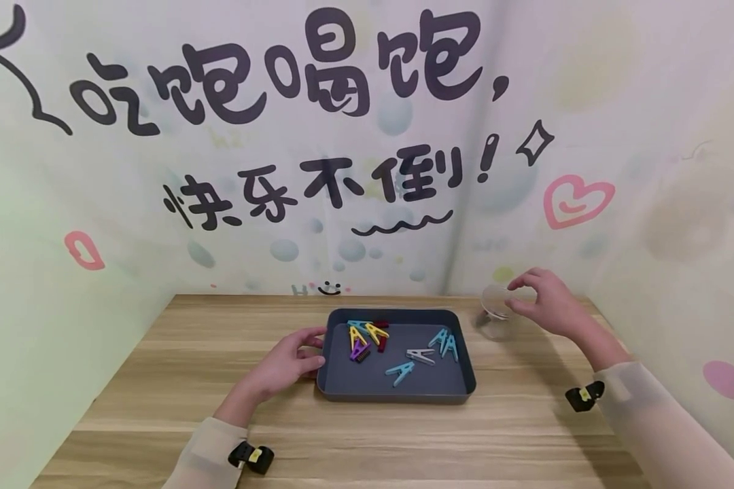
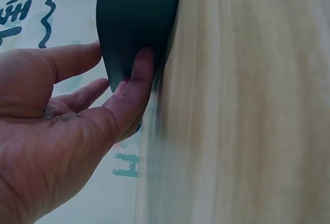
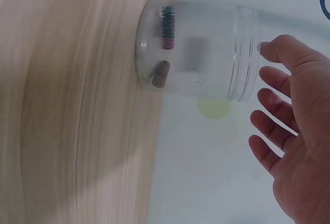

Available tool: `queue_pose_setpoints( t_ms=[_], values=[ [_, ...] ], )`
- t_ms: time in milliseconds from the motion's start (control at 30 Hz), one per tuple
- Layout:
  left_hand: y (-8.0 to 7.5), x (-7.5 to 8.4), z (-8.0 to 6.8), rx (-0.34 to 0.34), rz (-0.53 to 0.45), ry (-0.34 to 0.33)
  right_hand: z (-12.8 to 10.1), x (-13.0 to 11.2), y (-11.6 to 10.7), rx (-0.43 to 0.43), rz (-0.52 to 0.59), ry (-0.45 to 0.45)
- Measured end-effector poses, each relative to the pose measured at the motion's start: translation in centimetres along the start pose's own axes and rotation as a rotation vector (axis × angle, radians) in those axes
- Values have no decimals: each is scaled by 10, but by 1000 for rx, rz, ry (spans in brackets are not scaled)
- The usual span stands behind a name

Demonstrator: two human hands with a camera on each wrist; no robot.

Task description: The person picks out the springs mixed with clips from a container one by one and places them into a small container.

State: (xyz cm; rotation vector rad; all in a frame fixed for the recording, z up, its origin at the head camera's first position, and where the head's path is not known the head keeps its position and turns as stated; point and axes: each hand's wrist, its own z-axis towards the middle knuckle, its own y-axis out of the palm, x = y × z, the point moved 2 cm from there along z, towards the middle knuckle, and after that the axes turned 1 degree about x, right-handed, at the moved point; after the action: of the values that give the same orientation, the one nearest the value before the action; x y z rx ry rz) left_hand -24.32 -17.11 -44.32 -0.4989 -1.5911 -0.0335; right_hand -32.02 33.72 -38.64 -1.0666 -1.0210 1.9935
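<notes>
Clear jar (image 3: 206, 49): stands upright on wooden table (image 1: 367, 441), to right of grey tray (image 1: 355, 380); contains a few dark ridged pieces (image 3: 168, 28). Right hand (image 1: 549, 304): at jar's mouth, released, fingers loosely parted; cannot tell whether touching. Left hand (image 1: 281, 365): rests unclenched against tray's left wall. Tray: holds blue, yellow, purple clips (image 1: 407, 367)
</notes>
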Motion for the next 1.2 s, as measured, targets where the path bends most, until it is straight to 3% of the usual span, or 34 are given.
queue_pose_setpoints(
  t_ms=[400, 1200],
  values=[
    [0, -2, -1, -12, -3, 5, 3, -7, 2, -5, -7, 51],
    [0, -1, -1, 8, 3, 10, 46, -66, 10, -69, -68, -191]
  ],
)
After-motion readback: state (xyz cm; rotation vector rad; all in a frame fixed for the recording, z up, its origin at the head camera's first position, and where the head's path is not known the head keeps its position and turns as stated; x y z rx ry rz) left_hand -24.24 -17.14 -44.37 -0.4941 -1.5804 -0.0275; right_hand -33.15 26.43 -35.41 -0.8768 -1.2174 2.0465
